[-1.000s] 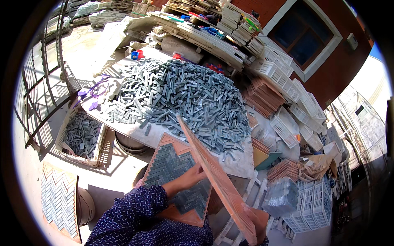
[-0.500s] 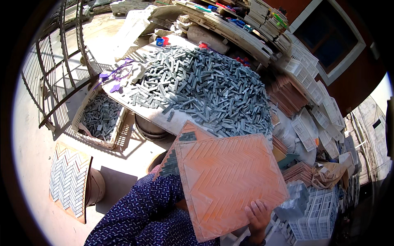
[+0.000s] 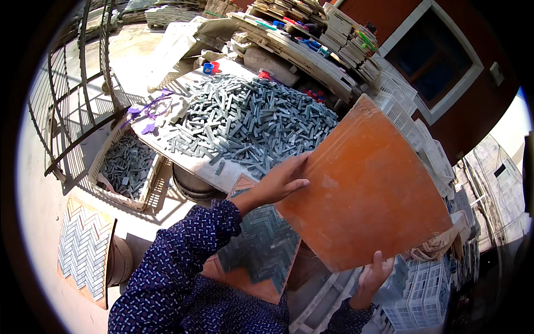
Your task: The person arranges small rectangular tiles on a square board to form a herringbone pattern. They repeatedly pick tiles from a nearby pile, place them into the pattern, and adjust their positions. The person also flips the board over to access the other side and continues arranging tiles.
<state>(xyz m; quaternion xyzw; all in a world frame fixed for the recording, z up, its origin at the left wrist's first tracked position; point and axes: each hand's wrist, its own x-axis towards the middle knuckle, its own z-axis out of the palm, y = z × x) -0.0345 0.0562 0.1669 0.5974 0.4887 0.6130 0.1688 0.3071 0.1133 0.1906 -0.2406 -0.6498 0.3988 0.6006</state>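
An orange square mould board [image 3: 367, 189], its smooth side showing, is tilted up between my two hands. My left hand [image 3: 282, 179] grips its left edge, thumb on the face and fingers partly hidden. At its lower edge my right hand [image 3: 377, 273] grips with the thumb up; the other fingers are partly hidden. Below the raised board lies a second orange mould board [image 3: 273, 293], filled in part with grey stone strips [image 3: 261, 245] in a herringbone pattern. Beyond it a large heap of loose grey stone strips [image 3: 250, 114] covers the white tabletop [image 3: 225, 173].
A crate [image 3: 100, 173] of grey pieces stands at the left. Nearer is another herringbone-filled board [image 3: 83, 245] on a round bucket [image 3: 119, 261]. White plastic crates [image 3: 423, 295] stand at the lower right. Red and blue cups [image 3: 208, 68] sit at the table's back edge.
The raised board has moved right and up and been turned, from its grooved side to its smooth side. My left hand has come into view on its edge. More of the filled board below shows.
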